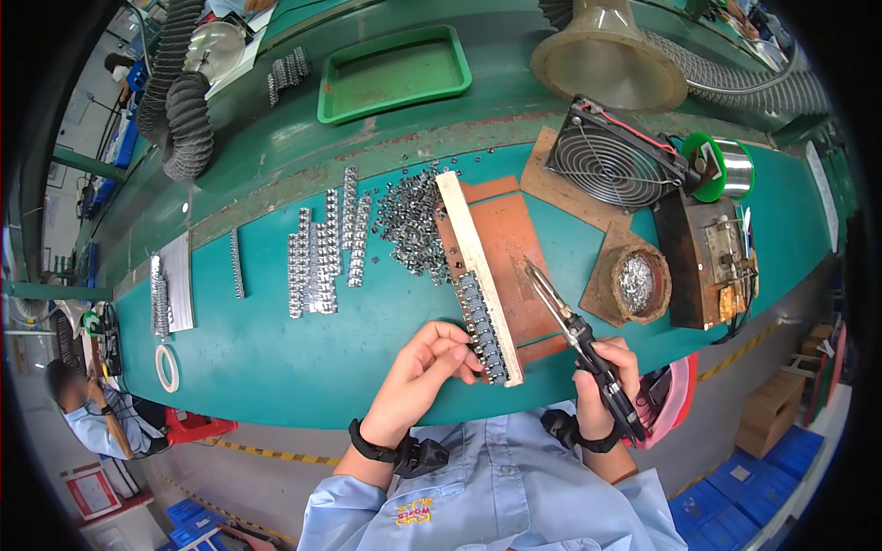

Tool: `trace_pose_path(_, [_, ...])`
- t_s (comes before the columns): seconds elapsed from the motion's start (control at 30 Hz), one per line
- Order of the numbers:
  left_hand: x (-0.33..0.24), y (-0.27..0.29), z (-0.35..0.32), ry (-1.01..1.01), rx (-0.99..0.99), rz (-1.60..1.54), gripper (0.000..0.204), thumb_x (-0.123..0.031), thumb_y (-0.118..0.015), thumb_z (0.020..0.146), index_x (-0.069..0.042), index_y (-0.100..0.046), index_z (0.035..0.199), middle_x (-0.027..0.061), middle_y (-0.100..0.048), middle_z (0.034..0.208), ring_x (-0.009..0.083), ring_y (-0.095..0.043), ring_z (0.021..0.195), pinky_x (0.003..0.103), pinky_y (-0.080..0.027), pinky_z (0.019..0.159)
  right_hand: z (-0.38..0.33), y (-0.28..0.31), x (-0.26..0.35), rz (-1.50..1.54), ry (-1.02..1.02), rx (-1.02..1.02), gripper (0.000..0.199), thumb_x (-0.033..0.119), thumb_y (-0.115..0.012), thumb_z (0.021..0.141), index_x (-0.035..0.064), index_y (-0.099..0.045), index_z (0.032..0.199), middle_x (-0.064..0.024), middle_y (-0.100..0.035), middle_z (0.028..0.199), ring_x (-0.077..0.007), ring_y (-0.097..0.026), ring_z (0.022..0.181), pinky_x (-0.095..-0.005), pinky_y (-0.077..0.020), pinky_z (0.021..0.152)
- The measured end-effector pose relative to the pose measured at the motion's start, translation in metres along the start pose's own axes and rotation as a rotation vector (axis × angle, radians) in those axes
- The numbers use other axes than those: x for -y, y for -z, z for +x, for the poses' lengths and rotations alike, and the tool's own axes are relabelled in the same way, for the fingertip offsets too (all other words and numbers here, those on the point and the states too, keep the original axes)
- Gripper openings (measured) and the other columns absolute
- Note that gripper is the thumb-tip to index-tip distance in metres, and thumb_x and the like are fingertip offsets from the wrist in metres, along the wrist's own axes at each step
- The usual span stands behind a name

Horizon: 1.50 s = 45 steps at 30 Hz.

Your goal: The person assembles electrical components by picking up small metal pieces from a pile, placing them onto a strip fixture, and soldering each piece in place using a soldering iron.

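In my right hand (pixel 610 386) is a soldering iron (pixel 585 342), its tip pointing up and left over a reddish-brown board (pixel 511 241). A pale wooden bar (pixel 480 275) lies along the left part of that board. Against the bar's near left side sits a row of small dark components (pixel 481 328) with metal pins. My left hand (pixel 424 375) is beside the row's near end, thumb and fingers pinched together; whatever is between them is hidden. A heap of loose small dark parts (pixel 409 220) lies left of the board.
Several silvery component strips (pixel 323 257) lie left of the heap. On the right are a fan (pixel 611 161), a solder wire spool (pixel 735 168), a round pot of metal scraps (pixel 638 285) and a dark box (pixel 684 266). A green tray (pixel 395 75) stands at the back, beside a fume funnel (pixel 602 64).
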<state>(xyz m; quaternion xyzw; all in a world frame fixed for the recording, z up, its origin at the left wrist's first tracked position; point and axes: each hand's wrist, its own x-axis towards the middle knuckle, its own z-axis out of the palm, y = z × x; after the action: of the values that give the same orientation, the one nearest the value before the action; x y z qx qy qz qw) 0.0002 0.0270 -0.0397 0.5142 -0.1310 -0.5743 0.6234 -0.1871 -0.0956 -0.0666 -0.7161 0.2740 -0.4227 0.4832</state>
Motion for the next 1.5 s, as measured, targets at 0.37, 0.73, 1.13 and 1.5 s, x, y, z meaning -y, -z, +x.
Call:
trace_pose_path(0.37, [-0.063, 0.04, 0.021, -0.568, -0.446, 1.15, 0.016, -0.001, -0.05, 0.082, 0.0, -0.053, 0.097, 0.0147, -0.062, 0.089, 0.0241, -0.059, 0.069, 0.03, -0.046, 0.064, -0.004, 0.006, 0.0, 0.04, 0.018, 0.009, 0.034, 0.019, -0.064, 0.076, 0.0024, -0.048, 0.1, -0.0063, -0.046, 0.079, -0.0129, -0.045, 0.068, -0.0238, -0.0368, 0.063])
trace_pose_path(0.73, [-0.058, 0.07, 0.044, -0.567, -0.49, 1.564, 0.016, -0.004, -0.06, 0.075, -0.001, -0.053, 0.089, 0.0102, -0.055, 0.082, 0.0202, -0.054, 0.065, 0.03, -0.043, 0.057, 0.002, 0.004, 0.009, 0.056, -0.053, 0.028, 0.029, 0.013, -0.065, 0.074, 0.0022, -0.05, 0.096, -0.005, -0.047, 0.079, -0.0119, -0.044, 0.068, -0.0231, -0.0351, 0.063])
trace_pose_path(1.13, [-0.033, 0.008, -0.017, -0.227, -0.094, 0.311, 0.011, -0.003, -0.055, 0.083, -0.001, -0.054, 0.093, 0.0105, -0.061, 0.086, 0.0142, -0.056, 0.074, 0.027, -0.045, 0.067, 0.003, 0.003, 0.008, 0.062, -0.03, 0.023, 0.028, 0.011, -0.065, 0.073, 0.0019, -0.051, 0.096, -0.0044, -0.046, 0.075, -0.0116, -0.042, 0.065, -0.023, -0.0343, 0.061])
trace_pose_path(1.5, [-0.005, -0.007, -0.027, -0.085, -0.046, 0.037, 0.012, -0.002, -0.056, 0.082, 0.0, -0.054, 0.094, 0.0116, -0.06, 0.09, 0.0166, -0.057, 0.079, 0.028, -0.045, 0.074, 0.002, 0.003, 0.005, 0.033, -0.022, 0.04, 0.029, 0.009, -0.063, 0.074, 0.0016, -0.05, 0.098, -0.0046, -0.046, 0.075, -0.0114, -0.043, 0.066, -0.0231, -0.0342, 0.061])
